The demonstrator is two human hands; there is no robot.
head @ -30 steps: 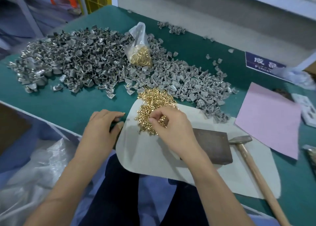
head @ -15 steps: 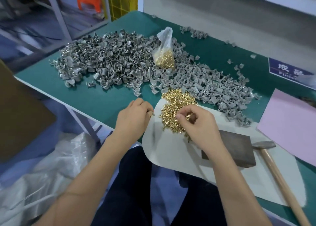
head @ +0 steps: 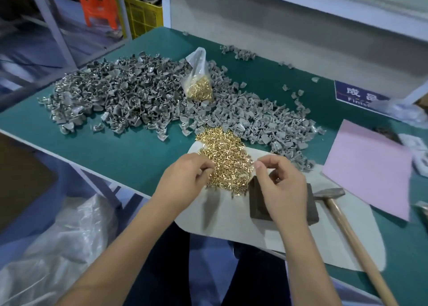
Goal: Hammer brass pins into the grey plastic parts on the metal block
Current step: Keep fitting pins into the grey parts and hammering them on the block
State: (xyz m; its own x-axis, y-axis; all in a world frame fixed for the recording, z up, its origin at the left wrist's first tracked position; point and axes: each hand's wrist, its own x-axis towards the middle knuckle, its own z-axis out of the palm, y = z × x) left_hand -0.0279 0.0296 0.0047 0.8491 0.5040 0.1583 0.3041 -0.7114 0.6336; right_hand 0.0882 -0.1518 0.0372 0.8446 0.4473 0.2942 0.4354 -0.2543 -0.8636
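1. Fingers of your right hand [head: 281, 187] curl in with thumb and forefinger drawn together at lower centre of the frame, above the near edge of the brass pins [head: 223, 159]; whether a pin sits in that pinch is too small to tell.
2. Your left hand [head: 185, 180] lies just left of it, its curled fingertips touching the left side of the pin pile; you cannot tell from this view whether it holds anything.
3. Your right hand covers the middle of the dark metal block [head: 257, 203], which lies on the pale mat [head: 231, 224] just right of the pins.
4. No grey part is seen on the uncovered part of the block.
5. Your hammer [head: 342, 220] lies untouched right of the block, head just beside its far right corner and wooden handle running to the lower right of the frame.
6. Grey plastic parts [head: 143, 97] are heaped across the green table [head: 115, 152] beyond the pins, from centre left to centre right.
7. A clear bag of pins [head: 199, 83] stands in that heap, upper centre.
8. A pink sheet [head: 370, 166] lies at the right, and a blue sign [head: 356, 94] sits beyond it.
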